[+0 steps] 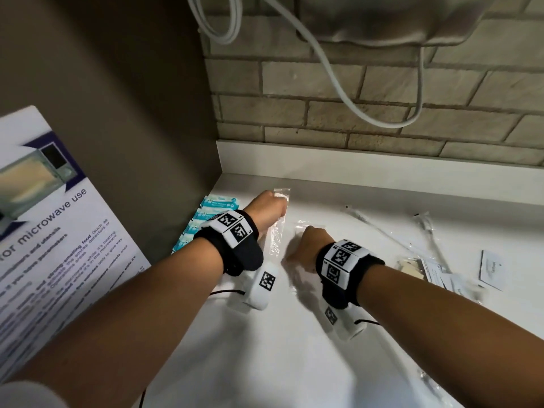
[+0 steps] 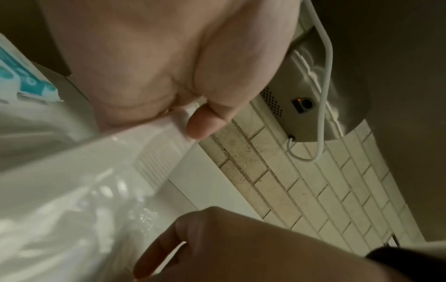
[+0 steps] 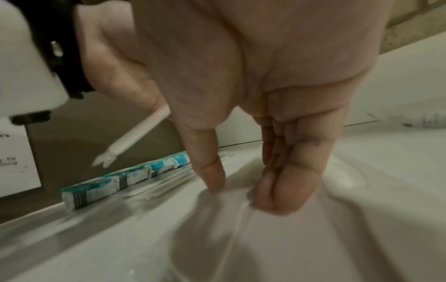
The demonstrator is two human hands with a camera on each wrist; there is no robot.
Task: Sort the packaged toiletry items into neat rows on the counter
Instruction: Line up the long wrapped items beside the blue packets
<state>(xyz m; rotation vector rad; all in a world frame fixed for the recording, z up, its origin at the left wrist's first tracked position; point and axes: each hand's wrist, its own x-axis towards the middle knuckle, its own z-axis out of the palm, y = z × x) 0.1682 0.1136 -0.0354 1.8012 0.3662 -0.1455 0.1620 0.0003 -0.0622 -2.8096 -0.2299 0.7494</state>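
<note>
Left hand (image 1: 269, 209) is pinching the crimped end of a long clear-plastic-wrapped white item (image 1: 278, 228) over the white counter (image 1: 294, 348), right hand's (image 1: 306, 245) straight fingers (image 3: 284, 190) pressing another wrapper flat; probably light, floppy, slippery, best taken at the seal.

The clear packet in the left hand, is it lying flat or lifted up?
Lifted at one end: the left hand pinches the clear packet by its top seal, above the counter.

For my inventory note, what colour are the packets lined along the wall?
Teal and white packets, clearest in the right wrist view.
</note>
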